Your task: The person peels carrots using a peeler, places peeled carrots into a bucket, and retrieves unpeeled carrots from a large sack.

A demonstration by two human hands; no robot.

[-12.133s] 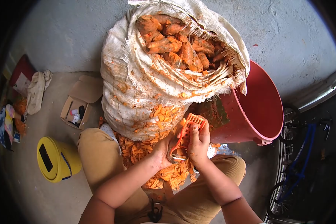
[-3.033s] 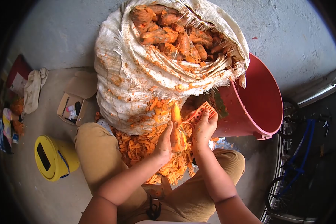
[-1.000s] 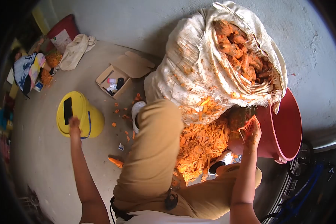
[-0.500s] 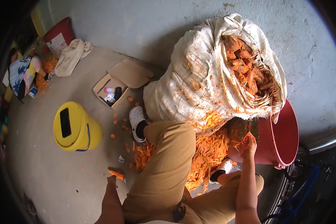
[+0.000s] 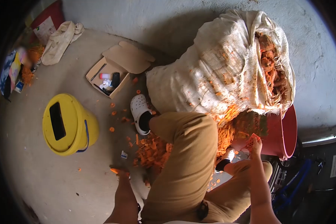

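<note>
My left hand (image 5: 123, 174) is closed around an orange carrot (image 5: 115, 170), low over the floor on the left of my knee. On the other side, my right hand (image 5: 256, 146) grips a red plastic tool with holes (image 5: 252, 139), perhaps a peeler; its working end is hard to make out. That hand is in front of a large red tub (image 5: 274, 140) lying under the sack. The white woven sack (image 5: 209, 63) leans there with unpeeled carrots (image 5: 268, 61) showing at its mouth. Orange peelings (image 5: 153, 151) are heaped around my feet.
A yellow bucket (image 5: 89, 130) with a phone (image 5: 57, 121) on its lid stands at left. Behind it sits an open cardboard box (image 5: 121, 87) of small items. Another person (image 5: 11, 71) works at far left, near a pale cloth sack (image 5: 58, 43). Dark equipment (image 5: 317, 179) stands at right.
The view has shifted, and my bent knee appears further right. My left hand has turned, with less of the carrot showing. The right hand still holds the red tool.
</note>
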